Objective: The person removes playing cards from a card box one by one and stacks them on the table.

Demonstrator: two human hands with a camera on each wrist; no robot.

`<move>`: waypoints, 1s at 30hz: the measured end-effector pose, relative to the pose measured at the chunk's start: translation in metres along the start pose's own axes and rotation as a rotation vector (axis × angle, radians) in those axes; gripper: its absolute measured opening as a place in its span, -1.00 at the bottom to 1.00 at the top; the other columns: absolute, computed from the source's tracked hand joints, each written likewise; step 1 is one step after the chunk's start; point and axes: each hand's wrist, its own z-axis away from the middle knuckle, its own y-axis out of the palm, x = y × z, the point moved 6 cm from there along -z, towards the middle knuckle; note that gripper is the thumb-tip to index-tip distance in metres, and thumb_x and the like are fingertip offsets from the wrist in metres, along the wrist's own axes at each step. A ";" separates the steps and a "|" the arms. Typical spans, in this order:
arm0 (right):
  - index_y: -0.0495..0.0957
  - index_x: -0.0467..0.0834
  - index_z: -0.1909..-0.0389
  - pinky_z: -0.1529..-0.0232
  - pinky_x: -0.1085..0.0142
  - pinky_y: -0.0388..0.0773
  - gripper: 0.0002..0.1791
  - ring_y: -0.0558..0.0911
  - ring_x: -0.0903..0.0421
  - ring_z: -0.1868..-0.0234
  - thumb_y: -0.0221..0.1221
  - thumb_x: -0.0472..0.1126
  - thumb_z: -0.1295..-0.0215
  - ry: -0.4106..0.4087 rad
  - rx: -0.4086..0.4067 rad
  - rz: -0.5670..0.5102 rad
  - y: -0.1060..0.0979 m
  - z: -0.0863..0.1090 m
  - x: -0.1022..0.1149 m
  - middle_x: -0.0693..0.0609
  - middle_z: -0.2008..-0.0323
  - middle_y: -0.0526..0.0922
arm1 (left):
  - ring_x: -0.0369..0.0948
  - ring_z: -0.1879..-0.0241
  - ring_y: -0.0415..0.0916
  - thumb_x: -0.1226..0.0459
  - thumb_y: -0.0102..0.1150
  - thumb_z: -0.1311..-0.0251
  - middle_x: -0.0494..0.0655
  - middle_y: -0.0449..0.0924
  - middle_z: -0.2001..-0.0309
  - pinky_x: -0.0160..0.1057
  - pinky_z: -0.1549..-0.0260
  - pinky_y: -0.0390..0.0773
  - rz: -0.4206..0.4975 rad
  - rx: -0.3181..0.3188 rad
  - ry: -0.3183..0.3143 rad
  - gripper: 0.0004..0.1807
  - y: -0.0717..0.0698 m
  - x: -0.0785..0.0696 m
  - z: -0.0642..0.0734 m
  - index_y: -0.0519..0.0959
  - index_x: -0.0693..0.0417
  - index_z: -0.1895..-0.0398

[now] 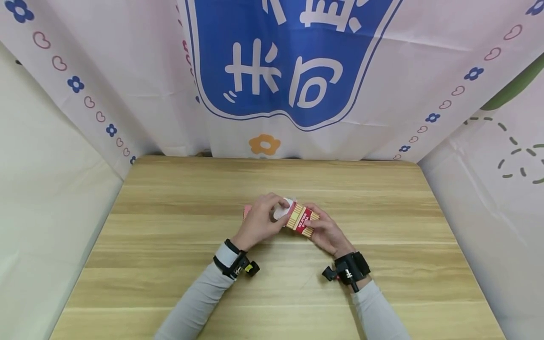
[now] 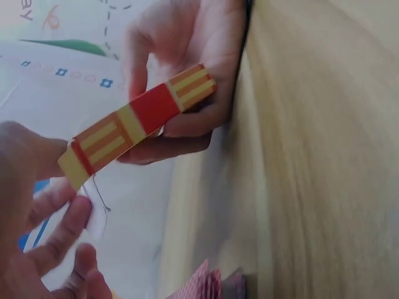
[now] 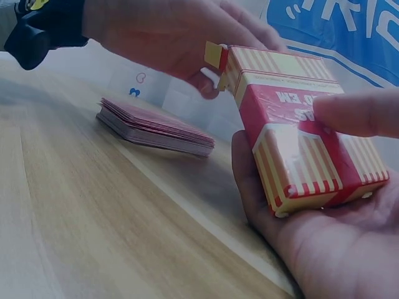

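A red, yellow and white striped playing-card box is held up over the table between the two hands. My right hand grips its lower end, the thumb lying across the printed front. At the box's open end, my left hand pinches around the white flap, with thumb and index finger on either side. A small yellow side tab sticks out there. Below and behind the left hand a stack of playing cards with red backs lies on the table, mostly hidden in the head view.
The wooden table spreads around both arms. A white curtain with a blue printed shield hangs behind its far edge, and pale cloth walls stand at both sides. Each wrist wears a strapped black camera mount.
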 end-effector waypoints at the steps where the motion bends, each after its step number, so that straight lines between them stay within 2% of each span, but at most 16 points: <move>1: 0.47 -0.01 -0.29 -0.28 0.19 0.63 -0.44 0.59 0.02 -0.28 -0.12 -0.58 -0.48 -0.001 0.004 0.006 0.000 0.000 0.000 -0.09 -0.36 0.39 | -0.14 0.18 0.46 0.27 0.52 -0.26 -0.13 0.70 0.06 -0.23 0.20 0.45 0.003 0.003 -0.014 -0.75 0.001 0.001 0.001 0.67 0.00 0.06; 6: 0.48 0.01 -0.26 -0.23 0.22 0.65 -0.44 0.59 0.03 -0.26 -0.14 -0.59 -0.49 -0.007 0.007 0.034 0.001 0.000 0.000 -0.08 -0.33 0.39 | -0.14 0.21 0.46 0.31 0.56 -0.21 -0.13 0.68 0.07 -0.25 0.23 0.46 0.015 0.006 -0.075 -0.70 0.004 0.003 0.001 0.64 0.02 0.07; 16: 0.48 0.00 -0.27 -0.22 0.22 0.67 -0.47 0.63 0.04 -0.25 -0.11 -0.58 -0.51 -0.020 0.022 0.031 0.002 0.000 -0.001 -0.07 -0.30 0.45 | -0.16 0.26 0.46 0.22 0.50 -0.31 -0.13 0.66 0.15 -0.27 0.29 0.44 0.001 0.021 -0.103 -0.80 0.000 0.006 0.002 0.65 -0.03 0.11; 20: 0.48 0.00 -0.26 -0.22 0.22 0.67 -0.47 0.62 0.04 -0.25 -0.09 -0.58 -0.51 -0.022 0.015 0.024 0.003 0.000 -0.001 -0.07 -0.31 0.43 | -0.20 0.33 0.43 0.18 0.45 -0.36 -0.09 0.62 0.25 -0.25 0.33 0.41 -0.008 0.031 -0.141 -0.86 -0.006 0.007 0.002 0.67 -0.07 0.14; 25: 0.50 0.01 -0.25 -0.21 0.22 0.67 -0.47 0.62 0.04 -0.23 -0.08 -0.58 -0.49 -0.019 -0.018 0.017 0.002 0.001 -0.001 -0.09 -0.30 0.42 | -0.17 0.37 0.50 0.23 0.42 -0.37 -0.05 0.62 0.27 -0.28 0.39 0.47 0.062 0.013 -0.170 -0.91 -0.016 0.009 0.003 0.68 -0.03 0.20; 30: 0.52 0.01 -0.23 -0.22 0.20 0.67 -0.43 0.61 0.03 -0.24 -0.13 -0.61 -0.48 -0.025 -0.032 0.009 0.001 0.001 0.000 -0.09 -0.30 0.42 | -0.19 0.29 0.66 0.33 0.40 -0.34 -0.02 0.68 0.21 -0.29 0.28 0.68 0.175 -0.012 -0.155 -0.93 -0.029 0.008 0.002 0.68 0.11 0.20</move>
